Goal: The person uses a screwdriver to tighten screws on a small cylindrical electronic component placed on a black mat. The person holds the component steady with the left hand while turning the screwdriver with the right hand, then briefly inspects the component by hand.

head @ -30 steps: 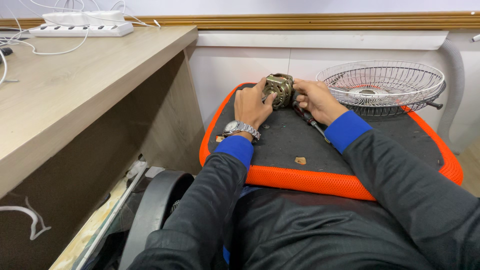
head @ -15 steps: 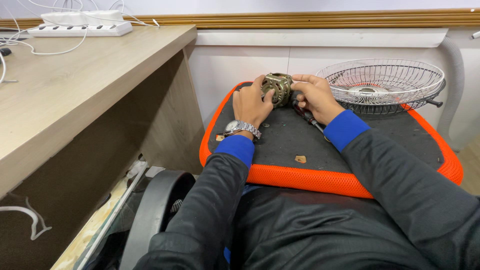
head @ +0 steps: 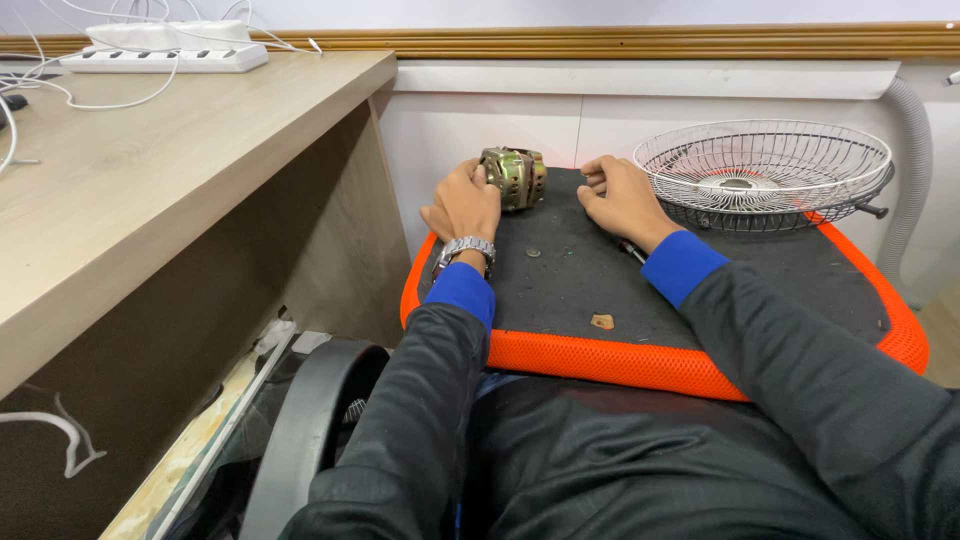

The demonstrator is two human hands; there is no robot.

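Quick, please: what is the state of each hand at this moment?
Left hand: closed around the small metal motor, holding it on the black mat.
Right hand: fingers curled, holding nothing visible, resting on the mat.

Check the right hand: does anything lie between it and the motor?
Nothing visible does. The right hand rests on the black mat, apart from the motor, with only bare mat in the gap. The left hand touches the motor's other side.
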